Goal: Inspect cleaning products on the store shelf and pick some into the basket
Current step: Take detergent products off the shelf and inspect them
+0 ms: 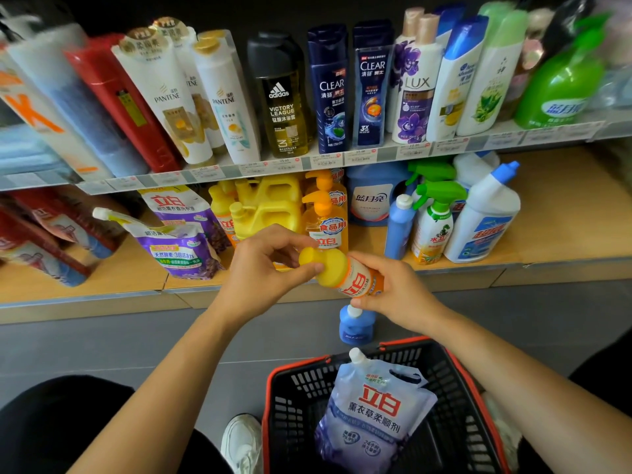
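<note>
Wooden shelf (116,268); left hand (266,265), right hand (396,289) hold round-capped bottle (355,280).

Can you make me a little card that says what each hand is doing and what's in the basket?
left hand: pinches the yellow cap
right hand: grips the bottle
bottle: orange, tipped sideways, in front of the lower shelf
basket: holds one pouch
blue bottle: on the floor, between shelf and basket
</note>
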